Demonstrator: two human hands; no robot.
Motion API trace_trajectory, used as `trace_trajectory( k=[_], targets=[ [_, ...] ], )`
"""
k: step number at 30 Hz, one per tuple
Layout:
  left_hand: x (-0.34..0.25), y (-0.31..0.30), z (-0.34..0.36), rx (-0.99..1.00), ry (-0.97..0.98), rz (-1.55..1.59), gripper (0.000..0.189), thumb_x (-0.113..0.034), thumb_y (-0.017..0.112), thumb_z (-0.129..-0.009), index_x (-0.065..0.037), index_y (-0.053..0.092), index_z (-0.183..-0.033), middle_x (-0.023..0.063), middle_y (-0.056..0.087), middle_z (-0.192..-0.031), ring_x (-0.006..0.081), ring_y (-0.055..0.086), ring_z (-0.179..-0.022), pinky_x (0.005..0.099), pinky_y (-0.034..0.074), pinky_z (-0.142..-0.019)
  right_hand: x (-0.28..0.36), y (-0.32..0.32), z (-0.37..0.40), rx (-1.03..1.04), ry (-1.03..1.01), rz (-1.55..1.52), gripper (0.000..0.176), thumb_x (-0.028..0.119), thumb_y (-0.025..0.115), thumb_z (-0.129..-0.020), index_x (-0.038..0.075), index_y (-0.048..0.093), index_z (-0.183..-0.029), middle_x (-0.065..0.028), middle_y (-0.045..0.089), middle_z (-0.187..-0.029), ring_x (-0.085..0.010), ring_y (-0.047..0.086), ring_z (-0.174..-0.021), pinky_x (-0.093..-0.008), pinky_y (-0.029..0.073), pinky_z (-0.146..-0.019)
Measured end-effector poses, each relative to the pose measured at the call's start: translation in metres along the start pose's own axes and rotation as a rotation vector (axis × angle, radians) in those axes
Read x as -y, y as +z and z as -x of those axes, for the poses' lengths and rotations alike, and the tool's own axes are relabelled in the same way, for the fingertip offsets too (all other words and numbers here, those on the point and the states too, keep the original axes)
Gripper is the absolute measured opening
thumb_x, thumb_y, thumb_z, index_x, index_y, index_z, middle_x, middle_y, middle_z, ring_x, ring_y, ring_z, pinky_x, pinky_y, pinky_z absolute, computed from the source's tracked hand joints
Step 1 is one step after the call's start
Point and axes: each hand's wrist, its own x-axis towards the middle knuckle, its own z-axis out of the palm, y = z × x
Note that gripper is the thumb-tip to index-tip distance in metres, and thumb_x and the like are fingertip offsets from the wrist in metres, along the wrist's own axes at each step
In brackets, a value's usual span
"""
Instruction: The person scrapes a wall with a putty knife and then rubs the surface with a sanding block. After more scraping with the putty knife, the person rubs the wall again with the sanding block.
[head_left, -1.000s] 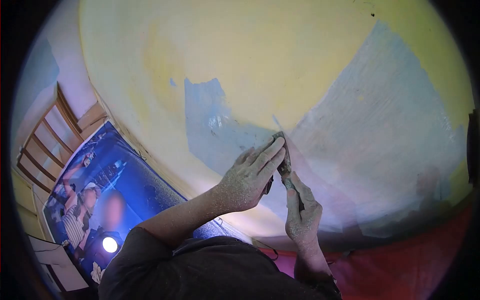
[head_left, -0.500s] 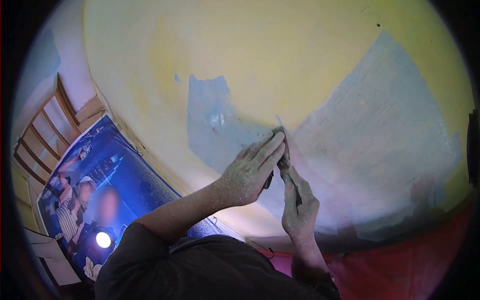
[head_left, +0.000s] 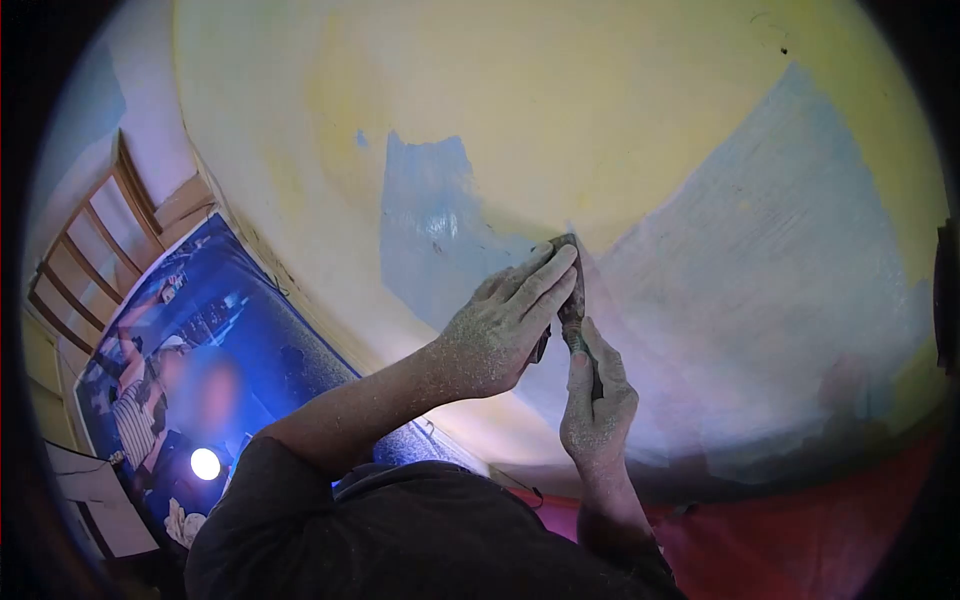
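A dark, dust-covered flat tool (head_left: 573, 290) rests against the yellow wall (head_left: 520, 110), near the edge between a blue patch (head_left: 425, 215) and a large whitish-blue patch (head_left: 740, 300). My left hand (head_left: 500, 325) lies over the tool's upper part, its outstretched fingers pressed on it. Lower down and to the right, my right hand (head_left: 598, 405) grips the tool's narrow handle, its fingers extending upward along it. Both hands are coated in pale dust.
A blue printed sheet with pictured people (head_left: 270, 330) lies at the lower left, beside a bright lamp (head_left: 205, 463). Wooden slats (head_left: 95, 255) stand at the far left. Red material (head_left: 790, 540) spreads along the lower right.
Both hands and the tool have moved slightly upward along the wall. The view has shifted a little as well.
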Motion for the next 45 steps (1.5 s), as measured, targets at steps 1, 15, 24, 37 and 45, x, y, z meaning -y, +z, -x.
trace_trajectory(
  k=[1,15,24,37,45],
  targets=[
    [0.0,-0.001,0.0,0.003,-0.002,-0.002,0.076,0.003,0.068,-0.092,0.01,0.044,-0.164,0.0285,0.035,-0.177,0.046,0.039,-0.164,0.0567,0.04,-0.128,0.001,0.001,-0.001,0.013,0.027,-0.024,0.038,0.001,0.061,-0.112,-0.005,0.066,-0.149,-0.0282,0.079,-0.129,-0.0296,0.08,-0.121,-0.0402,0.062,-0.101],
    [0.004,-0.004,0.004,0.038,-0.005,-0.003,0.077,0.003,0.068,-0.092,0.009,0.043,-0.165,0.0285,0.033,-0.179,0.046,0.038,-0.165,0.0572,0.04,-0.128,-0.012,0.011,0.005,-0.043,-0.062,-0.035,0.04,0.001,0.062,-0.112,-0.003,0.066,-0.152,-0.0271,0.08,-0.127,-0.0275,0.08,-0.115,-0.0387,0.061,-0.098],
    [0.008,-0.005,0.003,0.052,-0.009,-0.013,0.082,0.003,0.069,-0.091,0.008,0.04,-0.167,0.029,0.032,-0.179,0.0475,0.036,-0.166,0.0581,0.039,-0.128,-0.001,0.013,0.001,-0.055,-0.096,-0.008,0.04,0.0,0.063,-0.111,-0.004,0.065,-0.151,-0.0297,0.08,-0.123,-0.0352,0.082,-0.116,-0.041,0.063,-0.097],
    [-0.001,-0.015,-0.004,0.085,-0.033,-0.047,0.086,0.007,0.068,-0.087,0.013,0.035,-0.166,0.0337,0.028,-0.18,0.0518,0.033,-0.166,0.0588,0.037,-0.13,-0.015,0.028,-0.002,-0.104,-0.145,-0.069,0.041,0.001,0.065,-0.111,-0.001,0.065,-0.152,-0.0296,0.079,-0.125,-0.0377,0.081,-0.117,-0.0426,0.064,-0.097],
    [0.008,-0.007,-0.001,0.042,0.019,-0.018,0.087,0.007,0.065,-0.087,0.012,0.033,-0.169,0.0342,0.026,-0.18,0.0521,0.032,-0.167,0.0582,0.036,-0.131,-0.015,0.028,0.0,-0.12,-0.131,-0.056,0.041,0.001,0.065,-0.11,-0.001,0.066,-0.151,-0.0282,0.079,-0.129,-0.0384,0.081,-0.118,-0.0427,0.063,-0.099]
  ],
)
